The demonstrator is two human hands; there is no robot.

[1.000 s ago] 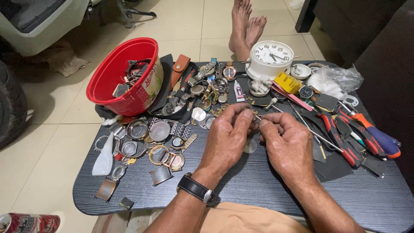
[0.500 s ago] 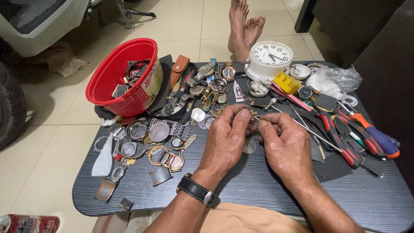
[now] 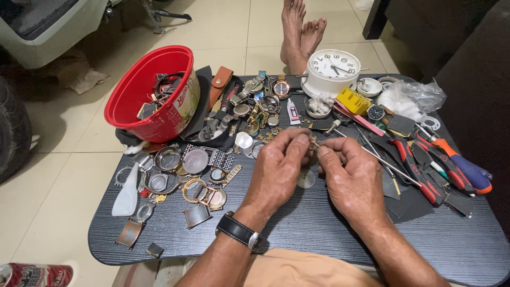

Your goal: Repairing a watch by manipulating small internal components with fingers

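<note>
Both hands meet over the middle of the dark tabletop [image 3: 319, 234], heads-down work here. The left hand [image 3: 276, 170] curls its fingers [image 3: 298, 142] in a pinch on a small metal watch part [image 3: 314, 144], and the right hand [image 3: 353, 178] closes its fingers [image 3: 325, 154] on the same piece from the other side; the part itself is mostly hidden between the fingertips, so its exact kind is hard to tell. It sits just above the tabletop, right over a small round watch crystal [image 3: 306, 179] lying flat below.

Close by: loose watch cases [image 3: 196, 159] to the left, a red bucket [image 3: 146, 106] of straps and cases at the far left, a white alarm clock [image 3: 333, 72] beyond, red-handled pliers [image 3: 419, 170] and screwdrivers [image 3: 462, 167] to the right.

Doing this well, to my eye, means a light, steady pinch, wrists braced low on the tabletop, and the piece kept over bare surface, since a drop into that clutter would be hard to find.
</note>
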